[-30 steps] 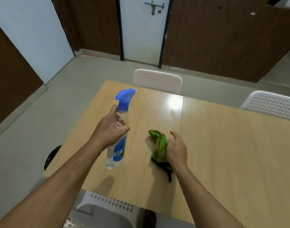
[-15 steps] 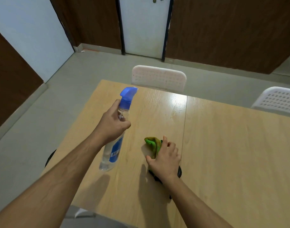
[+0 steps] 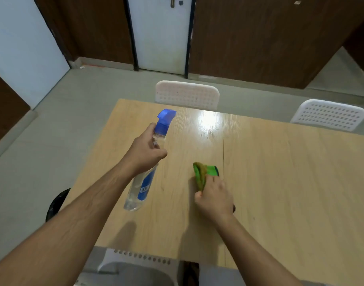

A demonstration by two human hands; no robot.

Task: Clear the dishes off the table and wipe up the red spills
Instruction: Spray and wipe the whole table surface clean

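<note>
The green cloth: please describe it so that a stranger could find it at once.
Look at the light wooden table, near its middle seam. The green cloth lies bunched there, gripped by the right hand. It is the only green, soft thing; the spray bottle beside it is clear and blue.

wood table point(image 3: 280, 182) w/ green cloth point(image 3: 203, 172)

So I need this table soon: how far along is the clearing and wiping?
No dishes show on the table, and no red spills are visible. In hand: left hand holds the spray bottle; right hand grips the green cloth. Possibly a final wipe remains.
</note>
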